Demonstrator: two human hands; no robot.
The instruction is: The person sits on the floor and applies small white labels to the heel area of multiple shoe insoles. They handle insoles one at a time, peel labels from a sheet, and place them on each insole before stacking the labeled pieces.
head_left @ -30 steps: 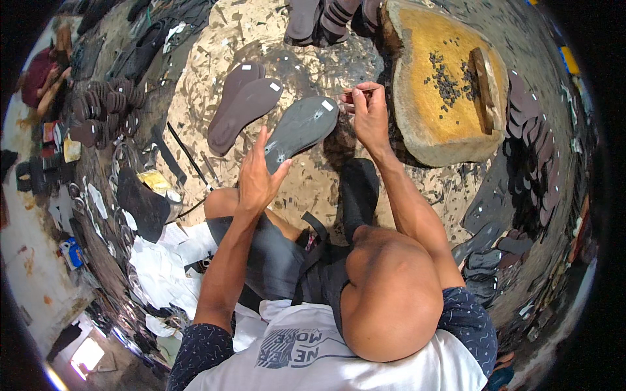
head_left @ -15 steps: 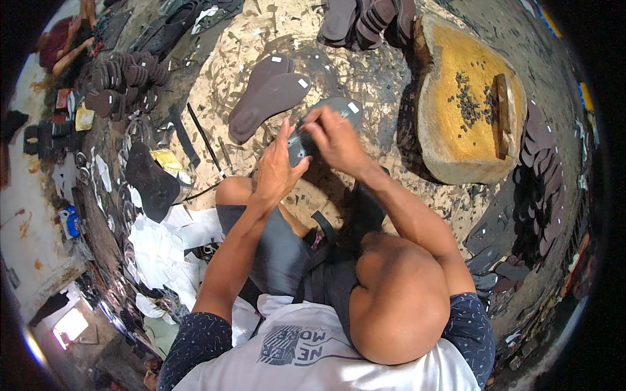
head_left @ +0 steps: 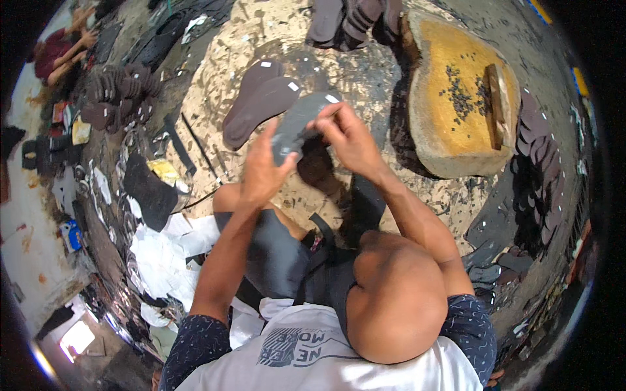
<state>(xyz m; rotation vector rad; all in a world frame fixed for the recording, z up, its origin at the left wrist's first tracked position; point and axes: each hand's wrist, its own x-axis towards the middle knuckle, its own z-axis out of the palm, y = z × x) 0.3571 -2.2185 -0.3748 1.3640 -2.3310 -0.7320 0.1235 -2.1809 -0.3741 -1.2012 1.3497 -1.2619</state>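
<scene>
While the left hand (head_left: 261, 171), half open, holds the grey sole (head_left: 298, 117) at one end, the right hand (head_left: 351, 140) curls over its edge; I cannot tell if it grips anything. The sole looks part done, with two brown soles (head_left: 264, 107) to its left.

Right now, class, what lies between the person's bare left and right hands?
In the head view, part of a dark grey, foot-shaped sole with a white label lies between the left hand and the right hand.
</scene>
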